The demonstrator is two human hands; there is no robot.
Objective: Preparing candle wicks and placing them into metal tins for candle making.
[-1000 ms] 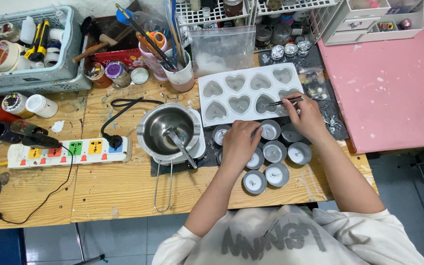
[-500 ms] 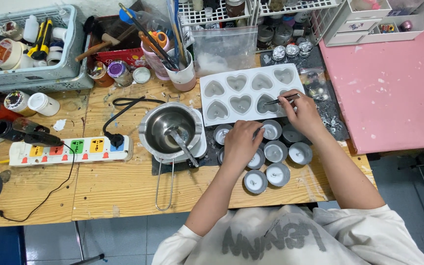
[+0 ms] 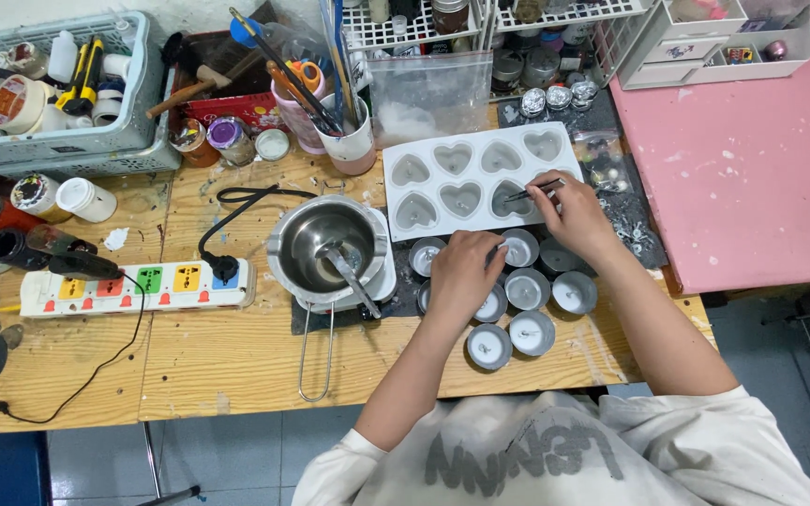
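Observation:
A white silicone mould (image 3: 480, 173) with several heart-shaped cavities lies on the wooden table. My right hand (image 3: 574, 214) pinches thin metal tweezers (image 3: 529, 192) whose tips reach into the lower right heart cavity. My left hand (image 3: 466, 270) rests on a cluster of small round tin cups (image 3: 529, 333) filled with pale wax; it covers one cup, and whether it grips it is unclear. A steel melting pot (image 3: 330, 248) with a spoon in it stands to the left of the cups.
A power strip (image 3: 138, 286) with a black plug lies at left. Behind it are a grey basket of tools (image 3: 58, 89), jars, a cup of brushes (image 3: 344, 131) and a plastic bag (image 3: 428, 94). A pink tabletop (image 3: 752, 159) adjoins on the right.
My right hand has shifted slightly with the tweezers over the mould. The left hand stays on the tin cups.

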